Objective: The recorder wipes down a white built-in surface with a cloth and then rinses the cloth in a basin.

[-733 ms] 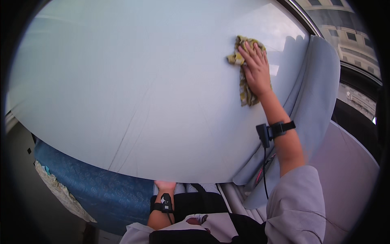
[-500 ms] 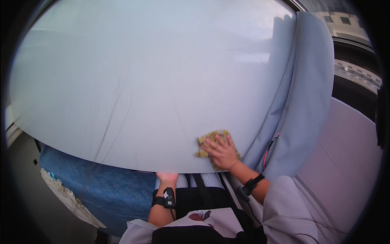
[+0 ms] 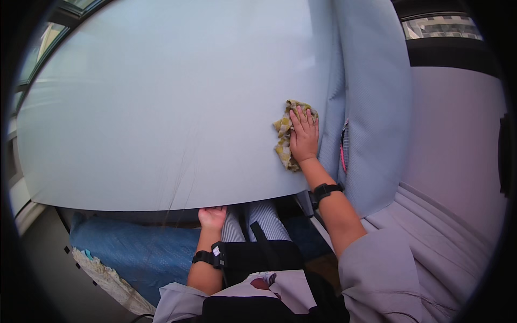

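Observation:
A crumpled yellow and grey patterned cloth (image 3: 285, 151) lies on a large smooth white board (image 3: 161, 107), near its right side. My right hand (image 3: 305, 139) presses flat over the cloth, fingers pointing away from me, and holds it against the surface. At the board's near edge my left hand (image 3: 212, 217) is turned palm up and holds that edge from below. Its fingers are partly hidden under the board.
A padded light blue-grey bolster (image 3: 377, 107) runs along the board's right side. Below the near edge, to the left, sits a blue quilted bundle (image 3: 134, 242) beside a cream cloth (image 3: 105, 277). Windows (image 3: 40, 48) show at the upper left.
My right hand has slid the cloth away from me along the board's right side, and my arm is stretched further. My left hand stays at the near edge. The view has shifted.

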`<state>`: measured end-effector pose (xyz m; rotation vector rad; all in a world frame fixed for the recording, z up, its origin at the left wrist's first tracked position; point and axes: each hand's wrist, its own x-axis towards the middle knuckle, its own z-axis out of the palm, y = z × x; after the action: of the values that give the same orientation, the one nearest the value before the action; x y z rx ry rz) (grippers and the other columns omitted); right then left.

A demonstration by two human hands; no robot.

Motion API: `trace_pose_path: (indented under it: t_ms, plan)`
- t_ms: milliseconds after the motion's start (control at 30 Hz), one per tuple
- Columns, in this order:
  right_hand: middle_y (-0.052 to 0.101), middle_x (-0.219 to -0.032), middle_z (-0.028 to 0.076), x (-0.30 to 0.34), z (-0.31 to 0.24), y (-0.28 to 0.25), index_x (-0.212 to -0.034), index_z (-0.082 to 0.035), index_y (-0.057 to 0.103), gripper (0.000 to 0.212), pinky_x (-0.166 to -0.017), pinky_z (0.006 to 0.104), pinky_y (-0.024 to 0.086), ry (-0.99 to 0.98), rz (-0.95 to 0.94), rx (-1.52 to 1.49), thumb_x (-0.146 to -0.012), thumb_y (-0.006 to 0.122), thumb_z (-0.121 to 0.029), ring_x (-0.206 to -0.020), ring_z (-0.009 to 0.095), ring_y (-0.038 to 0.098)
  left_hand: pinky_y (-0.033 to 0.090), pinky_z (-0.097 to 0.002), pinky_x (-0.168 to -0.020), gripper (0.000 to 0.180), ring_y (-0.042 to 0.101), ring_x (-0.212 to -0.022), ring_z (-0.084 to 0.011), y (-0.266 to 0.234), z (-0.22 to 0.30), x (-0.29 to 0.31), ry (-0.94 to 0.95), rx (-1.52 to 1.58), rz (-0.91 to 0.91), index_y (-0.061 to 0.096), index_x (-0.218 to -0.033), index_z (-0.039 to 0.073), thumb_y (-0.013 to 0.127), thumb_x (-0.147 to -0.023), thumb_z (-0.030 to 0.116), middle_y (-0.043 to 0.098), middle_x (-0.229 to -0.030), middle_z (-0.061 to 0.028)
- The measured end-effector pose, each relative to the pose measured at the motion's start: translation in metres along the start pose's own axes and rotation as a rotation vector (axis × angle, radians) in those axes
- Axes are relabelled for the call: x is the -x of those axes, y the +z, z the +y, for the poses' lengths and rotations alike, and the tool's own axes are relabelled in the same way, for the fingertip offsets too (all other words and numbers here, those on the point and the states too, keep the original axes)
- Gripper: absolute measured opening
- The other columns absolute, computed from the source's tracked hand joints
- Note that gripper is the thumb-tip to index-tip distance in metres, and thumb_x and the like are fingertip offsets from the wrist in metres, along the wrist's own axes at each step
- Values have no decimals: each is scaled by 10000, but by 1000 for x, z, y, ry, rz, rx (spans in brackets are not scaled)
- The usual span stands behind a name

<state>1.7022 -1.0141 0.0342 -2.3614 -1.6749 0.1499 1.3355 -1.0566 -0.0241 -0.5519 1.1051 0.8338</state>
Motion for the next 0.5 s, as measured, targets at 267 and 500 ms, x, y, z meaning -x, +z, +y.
trace_pose_path:
  t_ms: [267, 500]
  plan:
    - [634, -1155, 89, 46, -54, -27, -1171, -108, 614, 327, -922, 349, 434, 609, -203, -974, -875, 483, -59, -1033, 293, 589, 354, -509, -975, 449, 467, -1227, -254, -7, 96, 59, 24, -540, 645, 441, -1313, 120, 301, -947, 339, 481, -1343, -18]
    - [644, -1035, 75, 90, 12, -146, -1121, 13, 602, 339, -836, 303, 481, 596, -279, -1715, -901, 532, -235, -925, 154, 610, 473, -296, -672, 313, 598, -759, -210, 43, 68, 19, 738, -770, 612, 618, -988, -24, 414, -863, 178, 642, -927, -148]
